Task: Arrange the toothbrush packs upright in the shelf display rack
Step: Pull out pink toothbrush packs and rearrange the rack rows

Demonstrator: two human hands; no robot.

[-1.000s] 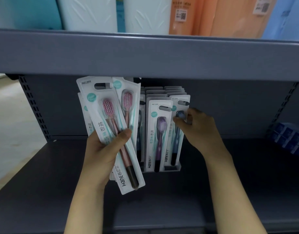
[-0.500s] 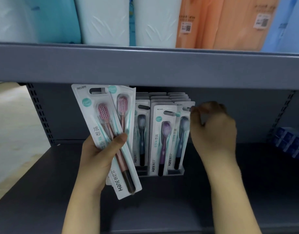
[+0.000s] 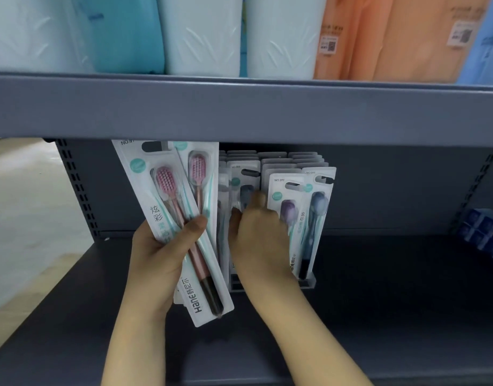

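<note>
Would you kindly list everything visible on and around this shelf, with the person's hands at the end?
Pink toothbrush packs: at least two, white cards with pink brush heads, fanned and tilted in the left hand.
Racked toothbrush packs: several rows, white cards with purple and dark blue heads in front, upright in the rack.
Display rack: one, clear, on the lower shelf.
Lower shelf: one, dark grey.
Upper shelf edge: one, grey, across the frame.
Soft packs: several, white, teal, orange and blue, on the upper shelf.
Blue packets: a few, far right on the lower shelf.
Left hand: grips the pink packs, thumb across the front.
Right hand: at the front packs in the rack; its grip is blurred.
</note>
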